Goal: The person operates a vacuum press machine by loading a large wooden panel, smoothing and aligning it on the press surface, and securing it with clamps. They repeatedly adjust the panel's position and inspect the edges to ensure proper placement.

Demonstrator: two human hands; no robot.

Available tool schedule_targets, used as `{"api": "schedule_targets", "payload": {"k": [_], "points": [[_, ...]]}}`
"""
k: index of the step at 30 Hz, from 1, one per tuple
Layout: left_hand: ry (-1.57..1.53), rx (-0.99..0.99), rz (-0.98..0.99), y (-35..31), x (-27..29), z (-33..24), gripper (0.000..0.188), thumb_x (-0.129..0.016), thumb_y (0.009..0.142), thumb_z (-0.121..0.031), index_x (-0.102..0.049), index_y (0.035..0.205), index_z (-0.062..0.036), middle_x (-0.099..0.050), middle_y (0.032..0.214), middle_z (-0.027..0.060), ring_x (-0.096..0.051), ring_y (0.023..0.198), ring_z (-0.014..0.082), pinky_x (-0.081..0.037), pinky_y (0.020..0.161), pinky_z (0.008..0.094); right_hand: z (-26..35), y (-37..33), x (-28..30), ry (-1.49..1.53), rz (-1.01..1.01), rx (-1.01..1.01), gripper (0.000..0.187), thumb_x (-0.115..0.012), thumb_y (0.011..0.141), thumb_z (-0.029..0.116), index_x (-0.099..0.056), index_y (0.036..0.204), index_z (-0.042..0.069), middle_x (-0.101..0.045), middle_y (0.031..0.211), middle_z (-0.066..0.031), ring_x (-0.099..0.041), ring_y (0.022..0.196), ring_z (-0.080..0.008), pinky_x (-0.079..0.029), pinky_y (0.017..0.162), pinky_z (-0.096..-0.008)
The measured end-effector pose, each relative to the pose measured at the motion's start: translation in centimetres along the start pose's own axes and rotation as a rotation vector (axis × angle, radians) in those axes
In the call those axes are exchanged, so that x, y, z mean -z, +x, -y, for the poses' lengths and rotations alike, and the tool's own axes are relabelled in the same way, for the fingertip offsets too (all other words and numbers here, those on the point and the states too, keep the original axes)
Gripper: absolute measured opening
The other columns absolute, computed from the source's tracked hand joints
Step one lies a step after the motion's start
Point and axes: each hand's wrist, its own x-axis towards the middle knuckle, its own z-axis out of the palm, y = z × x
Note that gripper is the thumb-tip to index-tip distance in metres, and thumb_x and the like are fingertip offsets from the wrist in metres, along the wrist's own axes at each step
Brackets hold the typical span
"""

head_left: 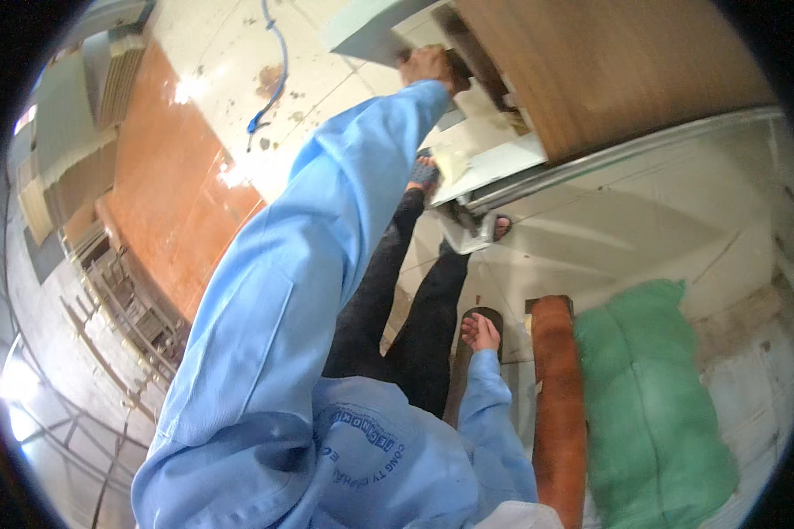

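Beside the brown panel (626,70) on the metal-edged bench (626,155), our left grip (430,69) wraps around a dark block (458,70), partly blurred, its long axis roughly crosswise, right end toward the panel. Our right grip (481,331) hangs loosely half-curled. An orange roll (558,397) and green sack (648,406) lie on pale tiled floor (348,84).

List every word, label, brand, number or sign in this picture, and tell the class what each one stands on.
Light-blue long-sleeved shirt: dark-blue print on the front, with curved lettering and boxed letters; partly legible, but I won't copy its words.
Brown wood-grained panel, green sack and orange-brown roll: no lettering that I can make out.
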Motion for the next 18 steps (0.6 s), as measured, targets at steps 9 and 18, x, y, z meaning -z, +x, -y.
{"api": "schedule_targets", "payload": {"k": [9,18], "points": [[-0.194,-0.134,-0.305,0.5,-5.3,2.3,0.039,-0.061,0.086,-0.039,-0.066,0.118,-0.0183,-0.064,0.119,0.0049,-0.052,0.121,0.023,-0.034,0.095,0.0546,33.3,-8.7,-3.5,0.026,-0.495,1.126,0.045,-0.055,0.101,0.021,-0.046,0.138,-0.003,-0.052,0.14,-0.0165,-0.049,0.129,-0.0257,-0.04,0.107,-0.0374],[0.006,0.065,-0.136,-1.2,-2.4,-0.3,0.051,-0.065,0.084,-0.039,-0.058,0.129,-0.0173,-0.058,0.124,0.0044,-0.048,0.126,0.0239,-0.023,0.111,0.0612,66.8,-26.9,-17.7,-0.447,-0.866,1.676,0.089,-0.056,0.091,0.06,-0.025,0.152,0.001,-0.02,0.156,-0.0283,-0.015,0.148,-0.0404,-0.02,0.119,-0.051]]}}
